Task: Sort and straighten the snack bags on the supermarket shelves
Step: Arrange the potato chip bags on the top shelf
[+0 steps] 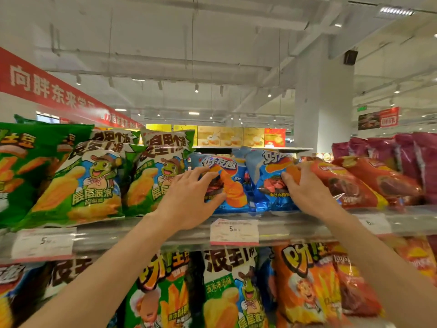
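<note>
Two blue chip bags stand side by side at the middle of the top shelf (295,227). My left hand (189,197) lies with spread fingers on the front of the left blue bag (231,185), thumb under its lower edge. My right hand (305,188) grips the right edge of the right blue bag (269,183), wedged between it and a red chip bag (347,185) that leans to the left.
Green bags with a cartoon turtle (89,183) stand left of the blue ones, purple bags (406,157) behind the red ones at right. Price tags (234,232) hang on the shelf rail. The lower shelf holds mixed green, orange (305,287) and red bags.
</note>
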The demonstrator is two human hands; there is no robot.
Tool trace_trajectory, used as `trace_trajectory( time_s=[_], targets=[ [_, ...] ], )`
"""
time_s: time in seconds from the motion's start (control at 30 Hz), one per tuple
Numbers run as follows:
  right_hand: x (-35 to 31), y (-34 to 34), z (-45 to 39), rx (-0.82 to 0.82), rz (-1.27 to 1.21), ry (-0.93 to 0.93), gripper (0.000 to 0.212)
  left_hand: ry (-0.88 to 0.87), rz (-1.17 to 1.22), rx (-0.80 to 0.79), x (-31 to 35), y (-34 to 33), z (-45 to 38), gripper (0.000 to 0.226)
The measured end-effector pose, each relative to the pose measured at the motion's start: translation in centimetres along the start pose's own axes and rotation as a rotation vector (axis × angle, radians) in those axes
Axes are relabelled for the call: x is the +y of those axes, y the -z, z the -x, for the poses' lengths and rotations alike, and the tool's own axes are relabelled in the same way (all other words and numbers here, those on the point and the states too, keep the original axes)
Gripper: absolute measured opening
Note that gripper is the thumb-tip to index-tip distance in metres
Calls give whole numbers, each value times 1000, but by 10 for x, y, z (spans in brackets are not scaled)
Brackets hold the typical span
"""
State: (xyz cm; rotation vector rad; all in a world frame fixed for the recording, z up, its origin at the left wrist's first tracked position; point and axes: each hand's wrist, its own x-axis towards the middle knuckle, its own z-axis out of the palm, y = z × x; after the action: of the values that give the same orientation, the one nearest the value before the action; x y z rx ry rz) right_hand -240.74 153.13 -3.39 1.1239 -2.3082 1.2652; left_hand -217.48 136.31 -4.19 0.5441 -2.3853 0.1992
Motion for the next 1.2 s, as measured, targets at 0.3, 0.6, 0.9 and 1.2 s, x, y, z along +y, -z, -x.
trace_trajectory(
  time_s=[0.3, 0.6, 0.9, 1.2],
  targets=[
    [-6, -12, 1, -145, 440, 243, 77, -67, -21, -61, 12, 2, -3, 68],
    [-5, -9, -9, -325, 438, 114, 82, -32, -81, -170, 15, -7, -8, 67],
    [-8, 6, 22, -36, 33, 211, 70, 10, 263, 165, 15, 3, 8, 55],
    [-11, 19, 113, 199, -342, 67, 19, 145, 784, 381, 16, 17, 81, 24]
  ],
)
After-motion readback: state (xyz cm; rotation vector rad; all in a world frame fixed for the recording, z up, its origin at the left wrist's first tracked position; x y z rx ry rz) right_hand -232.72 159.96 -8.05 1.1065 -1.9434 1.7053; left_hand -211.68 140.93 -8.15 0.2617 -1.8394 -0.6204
